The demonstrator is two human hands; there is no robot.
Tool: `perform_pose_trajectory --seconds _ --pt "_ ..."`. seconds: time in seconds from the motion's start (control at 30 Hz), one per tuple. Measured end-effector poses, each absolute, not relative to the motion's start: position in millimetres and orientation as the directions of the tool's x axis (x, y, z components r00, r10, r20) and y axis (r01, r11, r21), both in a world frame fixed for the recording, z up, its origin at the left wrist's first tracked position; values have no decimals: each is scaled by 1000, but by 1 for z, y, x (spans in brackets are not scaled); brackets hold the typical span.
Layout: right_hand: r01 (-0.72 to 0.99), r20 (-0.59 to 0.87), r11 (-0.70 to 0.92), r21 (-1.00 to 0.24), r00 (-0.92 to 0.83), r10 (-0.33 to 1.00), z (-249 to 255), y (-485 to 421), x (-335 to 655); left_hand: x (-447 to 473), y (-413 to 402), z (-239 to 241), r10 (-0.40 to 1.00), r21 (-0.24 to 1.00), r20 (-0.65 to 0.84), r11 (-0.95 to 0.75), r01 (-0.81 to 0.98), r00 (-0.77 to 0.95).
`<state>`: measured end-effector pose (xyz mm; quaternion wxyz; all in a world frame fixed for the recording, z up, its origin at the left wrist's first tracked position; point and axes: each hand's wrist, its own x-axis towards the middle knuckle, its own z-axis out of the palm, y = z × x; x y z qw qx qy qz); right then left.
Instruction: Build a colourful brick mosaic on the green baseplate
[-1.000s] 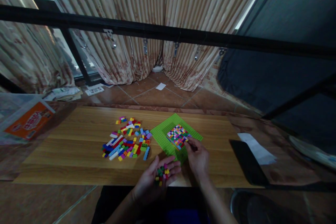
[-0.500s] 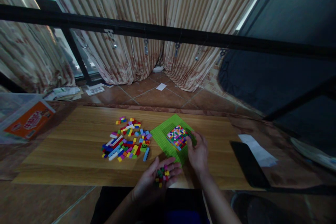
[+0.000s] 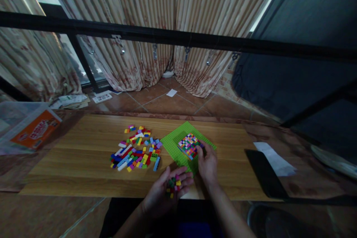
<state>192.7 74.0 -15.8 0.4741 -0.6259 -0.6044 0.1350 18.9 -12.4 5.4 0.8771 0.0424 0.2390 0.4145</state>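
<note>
A green baseplate [image 3: 173, 145] lies on the wooden table [image 3: 83, 163] with a block of small multicoloured bricks [image 3: 188, 144] built on it. My right hand [image 3: 206, 161] rests on the plate's near right side, its fingertips curled against the block's right edge. My left hand [image 3: 167, 187] is held palm up near the table's front edge, cupping several small loose bricks [image 3: 173, 185]. A pile of loose coloured bricks [image 3: 136, 149] is spread left of the baseplate.
An orange box in a clear bin [image 3: 30, 130] stands at the far left. A black flat object [image 3: 264, 173] and a white paper [image 3: 275, 158] lie at the right. A black rail [image 3: 178, 39] crosses in front of the curtains.
My right hand shifted slightly along the block's right edge, fingertips curling in against it. My left hand stayed cupped with the bricks. The view moved a little.
</note>
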Motion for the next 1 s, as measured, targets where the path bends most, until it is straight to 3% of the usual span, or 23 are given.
perform_pose_trajectory --seconds 0.2,0.33,0.57,0.7,0.87,1.0 --pt "592 357 166 -789 222 907 -16 74 200 21 -11 -5 773 251 -322 627 -738 547" --pt "568 406 204 -797 255 878 -3 59 205 20 -10 -7 782 248 -293 617 -747 549" --pt "509 340 314 -802 -44 939 9 -4 190 22 -8 -8 785 196 -282 610 -768 552" --pt "548 350 387 -742 -175 920 5 -25 176 24 -7 -6 776 177 -294 618 -766 558" --pt "626 410 486 -611 -275 870 2 -22 169 24 -3 -4 757 202 -310 644 -738 576" --pt "641 399 477 -601 -276 874 -1 -19 168 24 -3 0 749 224 -332 653 -724 573"
